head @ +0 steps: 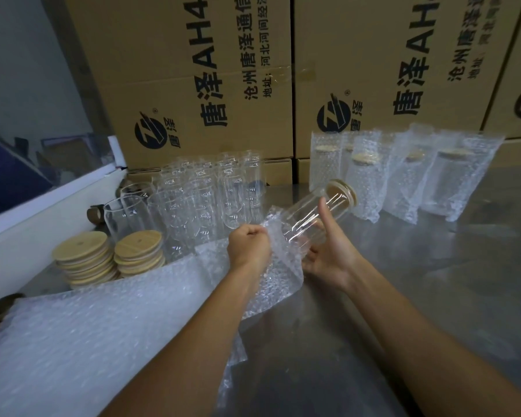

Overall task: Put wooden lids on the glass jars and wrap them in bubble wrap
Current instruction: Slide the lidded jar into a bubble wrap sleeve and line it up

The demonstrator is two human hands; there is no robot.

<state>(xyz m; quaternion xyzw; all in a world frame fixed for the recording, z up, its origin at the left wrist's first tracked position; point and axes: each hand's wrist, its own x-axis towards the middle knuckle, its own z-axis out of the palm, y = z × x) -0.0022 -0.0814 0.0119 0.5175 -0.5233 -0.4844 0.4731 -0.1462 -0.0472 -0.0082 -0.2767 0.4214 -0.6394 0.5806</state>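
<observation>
Bubble wrap point(73, 335) sprawls across the near left of the steel table point(433, 266), a loose stock of it; out of it rises the bubble-wrap bag point(271, 275), and here is the action; the left hand point(247, 245) is fisted, fingers curled tight on the bag's upper edge, holding its mouth up and open; just right of it the right hand point(328, 254) cups the glass jar point(310, 218) from below, thumb up and pressed along the glass, fingers curled under and mostly hidden.

The relation that counts: the jar lies tilted, long axis running from near left to far right; its base sits low, at or just inside the bag's mouth, though how deep I cannot tell through the clear film; its wooden lid point(343, 194) is already seated and points up, far and right, away from both hands. So the bag lies down-axis from the grip, near and left; my read is the right hand pushes base-first along that line while the left draws the bag up over the glass; a slip risk, I'd judge, with smooth glass and only a cupped hold.

Farther left, two stacks of spare lids point(109, 257); behind them a cluster of bare jars point(205, 191); far right, a row of wrapped jars point(403, 176) standing before the cardboard boxes point(211, 70).
</observation>
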